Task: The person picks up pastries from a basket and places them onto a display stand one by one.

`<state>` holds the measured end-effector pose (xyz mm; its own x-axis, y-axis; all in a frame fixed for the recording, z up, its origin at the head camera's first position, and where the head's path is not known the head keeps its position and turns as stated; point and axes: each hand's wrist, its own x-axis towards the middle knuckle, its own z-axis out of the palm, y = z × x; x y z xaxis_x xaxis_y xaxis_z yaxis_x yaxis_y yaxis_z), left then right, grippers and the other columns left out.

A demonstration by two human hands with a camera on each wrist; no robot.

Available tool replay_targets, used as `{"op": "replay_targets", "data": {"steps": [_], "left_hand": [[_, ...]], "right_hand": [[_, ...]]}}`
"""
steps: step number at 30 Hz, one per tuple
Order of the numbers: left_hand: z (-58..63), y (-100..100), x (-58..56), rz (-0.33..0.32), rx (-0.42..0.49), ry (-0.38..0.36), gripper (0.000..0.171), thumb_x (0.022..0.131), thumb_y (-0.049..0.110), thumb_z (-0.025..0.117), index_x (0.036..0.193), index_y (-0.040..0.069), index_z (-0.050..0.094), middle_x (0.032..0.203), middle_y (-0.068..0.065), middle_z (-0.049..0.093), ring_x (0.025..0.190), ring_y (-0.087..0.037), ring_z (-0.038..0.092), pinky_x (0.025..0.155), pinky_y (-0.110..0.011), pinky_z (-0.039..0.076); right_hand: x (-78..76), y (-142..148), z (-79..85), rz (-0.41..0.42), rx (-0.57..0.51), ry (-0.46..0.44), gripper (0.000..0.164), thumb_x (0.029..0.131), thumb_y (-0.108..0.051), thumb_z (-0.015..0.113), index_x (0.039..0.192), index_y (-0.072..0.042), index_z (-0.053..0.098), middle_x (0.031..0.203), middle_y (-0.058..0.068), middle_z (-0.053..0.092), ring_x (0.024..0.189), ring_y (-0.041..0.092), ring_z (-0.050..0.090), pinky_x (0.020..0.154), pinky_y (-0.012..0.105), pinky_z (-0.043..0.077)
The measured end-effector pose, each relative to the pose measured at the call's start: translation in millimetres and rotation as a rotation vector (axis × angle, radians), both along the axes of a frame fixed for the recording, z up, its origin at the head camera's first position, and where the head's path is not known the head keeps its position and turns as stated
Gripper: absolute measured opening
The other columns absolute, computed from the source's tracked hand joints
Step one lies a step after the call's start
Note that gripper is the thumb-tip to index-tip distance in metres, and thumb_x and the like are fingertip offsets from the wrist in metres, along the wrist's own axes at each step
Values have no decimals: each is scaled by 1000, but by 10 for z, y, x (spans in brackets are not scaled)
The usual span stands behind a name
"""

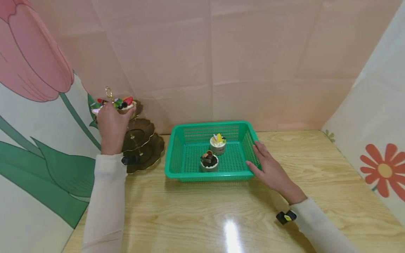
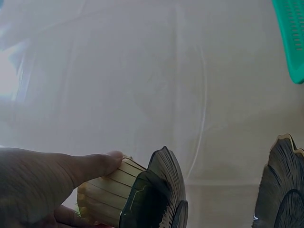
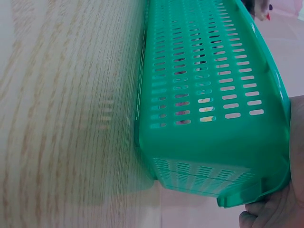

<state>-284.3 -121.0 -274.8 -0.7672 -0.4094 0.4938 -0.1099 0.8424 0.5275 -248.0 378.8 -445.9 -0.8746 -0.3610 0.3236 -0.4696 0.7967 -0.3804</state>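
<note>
My left hand (image 1: 112,124) is at the top tier of a dark, scalloped tiered stand (image 1: 143,154). It grips a fruit-topped cupcake (image 1: 129,104) with a strawberry and dark berries; in the left wrist view the thumb presses the ribbed pale side of its cup (image 2: 107,194), close to the top plate (image 2: 168,173). Another topped dessert (image 1: 95,109) shows partly behind the hand. My right hand (image 1: 273,172) rests on the right rim of a green basket (image 1: 207,174), fingers extended. Inside stand a chocolate-topped cupcake (image 1: 209,161) and a cream one with yellow fruit (image 1: 217,144).
The basket and stand share a light wooden table (image 1: 183,214), the stand left of the basket. A pink cloth backdrop (image 1: 269,63) hangs behind. Flower-printed panels (image 1: 384,168) border both sides. A gold ring handle (image 1: 109,92) tops the stand.
</note>
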Motion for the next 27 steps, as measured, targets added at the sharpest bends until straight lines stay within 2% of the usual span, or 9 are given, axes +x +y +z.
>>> {"op": "replay_targets", "data": {"steps": [13, 22, 27], "left_hand": [[42, 23, -22, 21, 11, 15, 69, 89, 45, 78, 117, -15, 59, 107, -33, 65, 99, -49, 62, 80, -60, 51], [63, 32, -15, 27, 15, -92, 75, 90, 52, 74, 122, -14, 58, 103, -31, 64, 85, -41, 60, 72, -54, 51], [87, 30, -11, 34, -26, -90, 76, 88, 52, 75, 123, -14, 58, 104, -33, 65, 92, -49, 62, 76, -60, 51]], "right_hand": [[-2, -2, 17, 3, -11, 10, 79, 104, -47, 52, 155, 8, 27, 168, 19, 14, 155, 35, 9, 115, 61, 25], [-1, -4, 13, 3, -11, 3, 80, 104, -48, 52, 156, 8, 26, 168, 18, 14, 155, 34, 8, 115, 61, 26], [7, -4, 16, 1, -9, 14, 79, 104, -47, 52, 155, 8, 27, 167, 19, 15, 155, 35, 9, 115, 61, 26]]}}
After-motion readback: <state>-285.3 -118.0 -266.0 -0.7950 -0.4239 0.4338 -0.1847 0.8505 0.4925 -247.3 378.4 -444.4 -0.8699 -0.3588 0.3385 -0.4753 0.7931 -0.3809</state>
